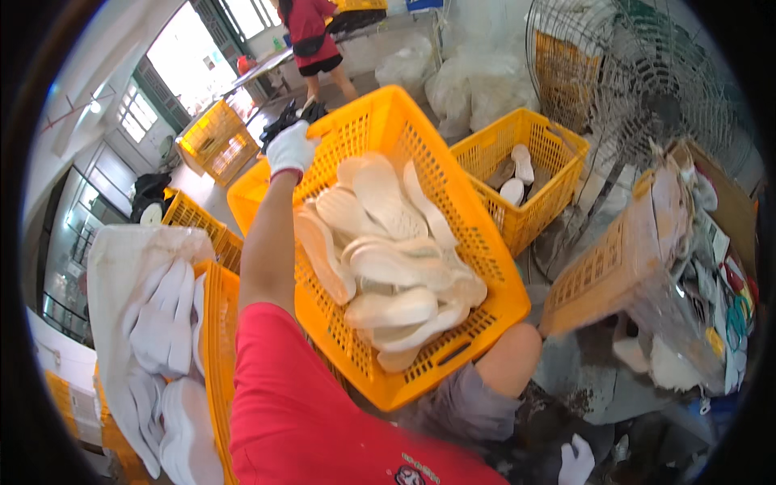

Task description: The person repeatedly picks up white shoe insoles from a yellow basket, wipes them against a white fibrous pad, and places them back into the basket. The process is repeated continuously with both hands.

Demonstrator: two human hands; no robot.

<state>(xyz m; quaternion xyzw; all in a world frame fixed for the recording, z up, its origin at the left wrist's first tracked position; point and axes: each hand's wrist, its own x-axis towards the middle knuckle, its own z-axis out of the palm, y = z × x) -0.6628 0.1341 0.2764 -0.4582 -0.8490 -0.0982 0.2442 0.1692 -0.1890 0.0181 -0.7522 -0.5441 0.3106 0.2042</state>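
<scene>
Floor [212,191] partly hidden; left hand [291,151] grips yellow crate [424,149]; right hand [576,462] cut off, grip unclear.

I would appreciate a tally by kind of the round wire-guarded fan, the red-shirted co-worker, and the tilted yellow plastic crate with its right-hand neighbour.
Tilted crate plus neighbouring crate: 2 yellow crates
Wire-guarded fan: 1
Red-shirted co-worker: 1
Total: 4

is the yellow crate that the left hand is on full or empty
Partly full: pale sole-shaped pieces lie heaped inside the yellow crate, while bare perforated wall shows around the heap.
</scene>
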